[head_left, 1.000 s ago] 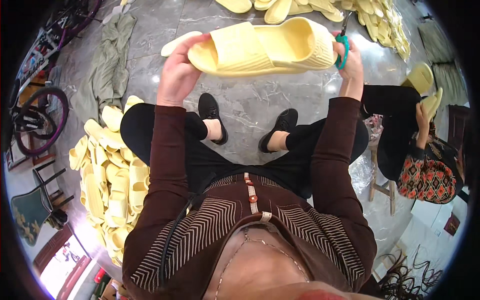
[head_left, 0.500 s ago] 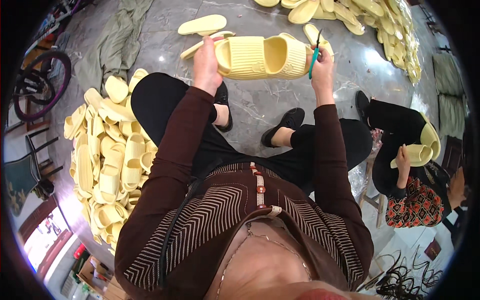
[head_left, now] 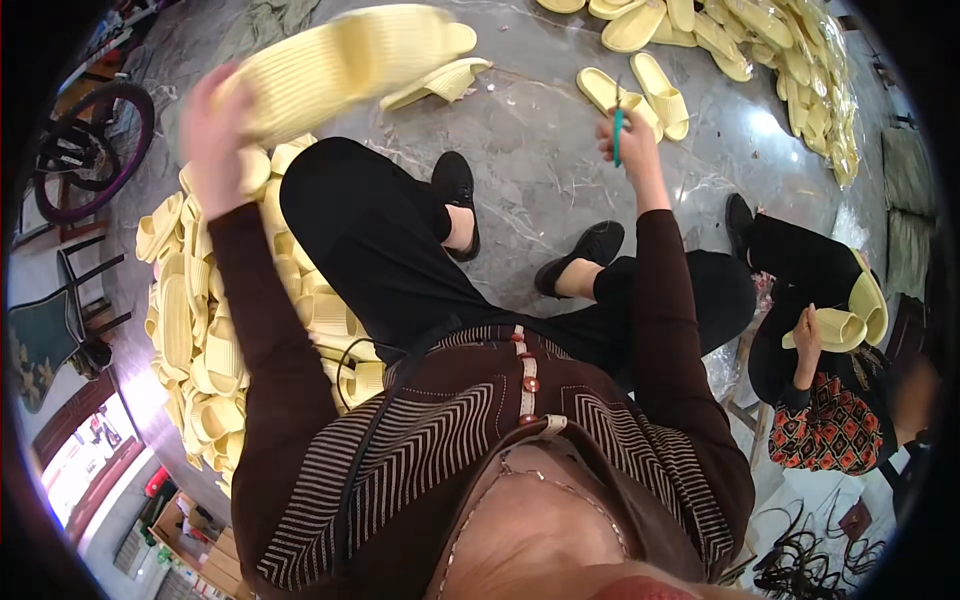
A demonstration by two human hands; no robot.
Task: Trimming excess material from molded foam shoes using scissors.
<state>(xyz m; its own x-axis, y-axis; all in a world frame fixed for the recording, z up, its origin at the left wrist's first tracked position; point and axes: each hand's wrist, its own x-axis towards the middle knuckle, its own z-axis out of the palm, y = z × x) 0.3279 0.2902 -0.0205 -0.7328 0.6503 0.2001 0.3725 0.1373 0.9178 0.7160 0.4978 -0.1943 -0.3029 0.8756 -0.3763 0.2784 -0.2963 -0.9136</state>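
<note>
My left hand (head_left: 222, 140), smeared by motion, grips the end of a pair of ribbed yellow slippers (head_left: 310, 75). The pair is raised over the floor at the far left, above a heap of similar yellow slippers (head_left: 205, 340). In my right hand (head_left: 635, 145) is a pair of small scissors (head_left: 617, 138) with a teal handle, its dark tip pointing away from me. Just beyond that hand, two yellow slippers (head_left: 662, 95) lie side by side on the floor. A loose slipper (head_left: 435, 84) rests on the floor beside the held pair.
A big pile of yellow slippers (head_left: 790, 60), partly under clear plastic, lies at the far right. To my right a seated co-worker holds a yellow slipper (head_left: 835, 330). A chair (head_left: 50, 340) and a bicycle wheel (head_left: 95, 150) stand at the left.
My left hand has swung left with the yellow slippers, away from my right hand. My right hand has let go of them and still holds the scissors.
</note>
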